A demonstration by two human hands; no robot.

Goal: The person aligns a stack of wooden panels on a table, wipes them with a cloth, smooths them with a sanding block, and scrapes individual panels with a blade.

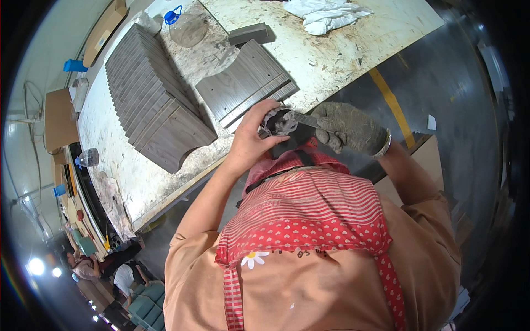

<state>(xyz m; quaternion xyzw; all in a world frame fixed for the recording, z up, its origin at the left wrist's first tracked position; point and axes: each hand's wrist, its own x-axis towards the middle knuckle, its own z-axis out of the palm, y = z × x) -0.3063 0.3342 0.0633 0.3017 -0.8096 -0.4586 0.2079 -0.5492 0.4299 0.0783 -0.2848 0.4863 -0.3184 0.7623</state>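
Observation:
Just past the worktable's front edge, my bare left hand (249, 139) curls round a small dark container (281, 126) with greyish-white smears on it. My right hand (350, 131), in a dirty grey work glove, grips a flat metal putty knife (305, 119). Its blade reaches over or into the container's mouth; the tip is hard to make out. Beyond my left hand lies a grey wood-grain panel (245, 83) with a curved cut-out and small holes. Left of that stands a long row of similar panels (149, 91), packed closely together.
Dark grey blocks (251, 34) lie behind the single panel. A clear jug with a blue cap (187, 28) and a white cloth (326, 14) are farther back on the stained white table (364, 52). A clear bottle (88, 158) stands at the left. Other people (126, 276) are at lower left.

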